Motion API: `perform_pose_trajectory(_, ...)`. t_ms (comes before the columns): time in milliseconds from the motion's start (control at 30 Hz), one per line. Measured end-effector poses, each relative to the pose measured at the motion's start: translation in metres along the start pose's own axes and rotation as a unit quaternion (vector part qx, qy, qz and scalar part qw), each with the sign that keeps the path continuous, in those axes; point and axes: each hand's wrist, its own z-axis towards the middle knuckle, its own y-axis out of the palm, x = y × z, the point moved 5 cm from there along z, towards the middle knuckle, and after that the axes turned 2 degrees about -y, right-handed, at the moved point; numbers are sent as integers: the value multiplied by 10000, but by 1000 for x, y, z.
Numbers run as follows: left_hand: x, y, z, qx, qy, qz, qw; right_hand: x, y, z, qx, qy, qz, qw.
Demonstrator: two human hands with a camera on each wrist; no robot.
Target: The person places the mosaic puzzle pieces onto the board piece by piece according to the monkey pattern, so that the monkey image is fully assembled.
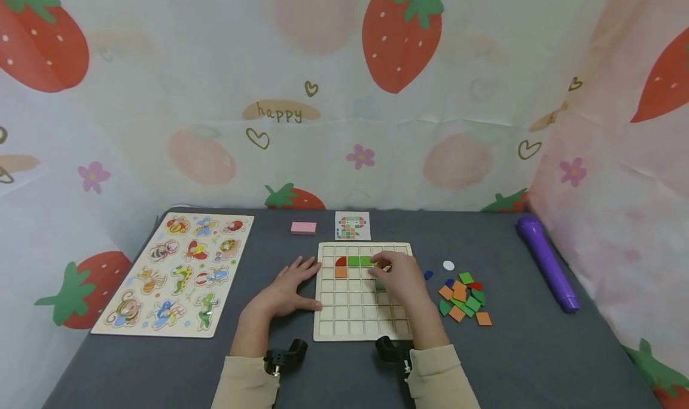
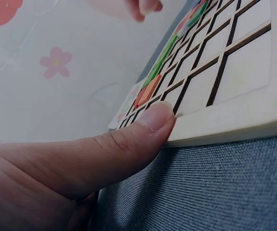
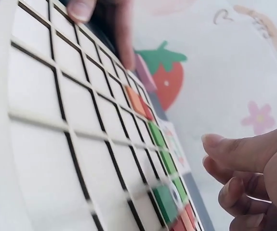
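A square wooden grid board (image 1: 350,325) lies on the dark table. My left hand (image 1: 287,289) rests at its left edge with fingers spread; its thumb (image 2: 128,139) touches the rim. Over the board's right side hovers my right hand (image 1: 402,279), fingers loosely curled, with no piece visible between thumb and fingertips in the right wrist view. A red quarter-round piece (image 1: 341,261), an orange square (image 1: 341,272) and green squares (image 1: 353,261) sit in the grid. Below the right hand lie a darker green piece (image 3: 165,204) and several red and orange pieces, partly hidden in the head view.
Loose coloured pieces (image 1: 472,304) lie right of the board, near a white disc (image 1: 448,265). A pattern card (image 1: 352,226) and a pink block (image 1: 304,228) are behind it. An insect picture board (image 1: 177,277) lies left, a purple cylinder (image 1: 548,264) far right.
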Motion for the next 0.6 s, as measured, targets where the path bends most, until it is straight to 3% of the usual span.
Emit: perform_pose_trajectory(600, 1, 0, -1, 69, 34, -20, 10000, 61, -52, -11, 747, 563, -25, 9956)
